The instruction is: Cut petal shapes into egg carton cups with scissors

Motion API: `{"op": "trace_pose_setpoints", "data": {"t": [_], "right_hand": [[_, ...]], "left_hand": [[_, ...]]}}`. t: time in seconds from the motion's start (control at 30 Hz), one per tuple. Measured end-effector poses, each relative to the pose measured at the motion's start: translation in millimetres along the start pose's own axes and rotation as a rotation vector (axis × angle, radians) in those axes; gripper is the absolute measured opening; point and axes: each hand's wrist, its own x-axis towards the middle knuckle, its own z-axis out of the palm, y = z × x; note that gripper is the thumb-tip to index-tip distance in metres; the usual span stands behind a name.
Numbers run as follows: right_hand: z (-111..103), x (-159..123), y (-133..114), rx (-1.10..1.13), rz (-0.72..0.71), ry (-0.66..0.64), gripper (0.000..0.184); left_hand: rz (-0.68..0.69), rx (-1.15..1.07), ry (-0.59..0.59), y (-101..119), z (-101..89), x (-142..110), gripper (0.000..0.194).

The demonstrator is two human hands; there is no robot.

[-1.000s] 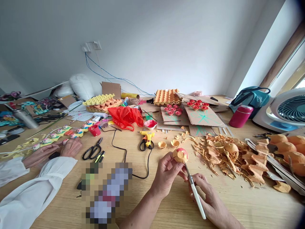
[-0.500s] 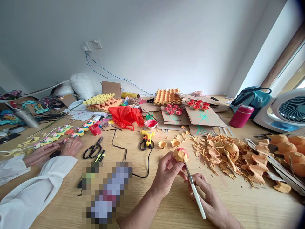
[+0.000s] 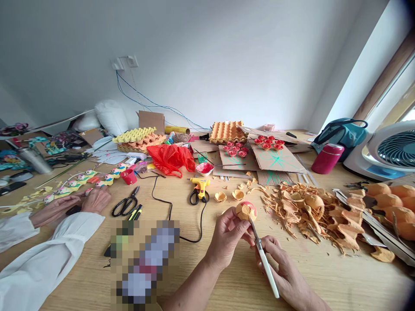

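Between the fingers of my left hand (image 3: 225,235) is an orange egg-carton cup (image 3: 245,210) with red paint on its right side, its base turned toward me. My right hand (image 3: 283,263) grips white-handled scissors (image 3: 268,272), whose blade tips meet the cup's lower edge. Just beyond my left hand stand two petal-cut egg-carton cups (image 3: 237,195). To my right lies a heap of orange egg-carton scraps (image 3: 296,211).
A yellow glue gun (image 3: 201,186) with a black cord, black scissors (image 3: 126,204) and a red plastic bag (image 3: 171,160) lie ahead. Red flowers (image 3: 267,141) rest on cardboard (image 3: 279,160). A co-worker's hands (image 3: 95,199) work at left. A pink bottle (image 3: 327,158) and fan (image 3: 382,151) stand right.
Both hands, the cup and the scissors keep nearly the same position. The whole view has shifted very slightly.
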Motion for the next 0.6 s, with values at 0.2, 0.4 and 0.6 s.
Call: {"op": "trace_pose_setpoints", "data": {"t": [0.2, 0.4, 0.6], "right_hand": [[0.5, -0.4, 1.0, 0.000, 0.003, 0.001, 0.019], [1.0, -1.0, 2.2, 0.007, 0.007, -0.005, 0.020], [1.4, -1.3, 3.7, 0.011, 0.011, -0.019, 0.021]], "left_hand": [[-0.021, 0.019, 0.032, 0.6, 0.6, -0.2, 0.030], [-0.021, 0.037, 0.031, 0.6, 0.2, -0.1, 0.029], [-0.022, 0.029, 0.036, -0.5, 0.1, -0.2, 0.028]]}}
